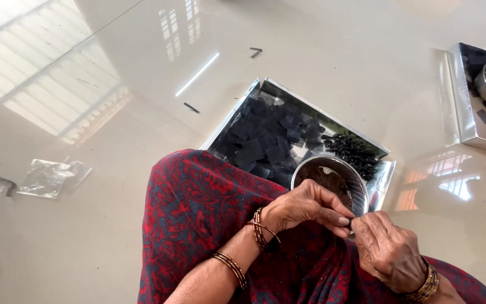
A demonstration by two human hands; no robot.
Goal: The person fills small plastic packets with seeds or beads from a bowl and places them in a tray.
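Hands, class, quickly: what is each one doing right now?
Left hand: fingers pinched shut on something small and dark; what it is cannot be told.
Right hand: fingers curled shut, meeting the left fingertips at the same small thing.

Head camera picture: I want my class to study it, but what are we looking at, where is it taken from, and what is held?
One camera, worn on a person's head, looks down at their own two bare hands. The left hand and right hand meet, fingertips pinching something small and dark, too small to identify. Both wrists wear bangles. Red patterned cloth covers the lap. On the glossy floor lies a shiny tray with dark squares, dark rolled pieces and a metal bowl of brown granules. A second tray sits at right.
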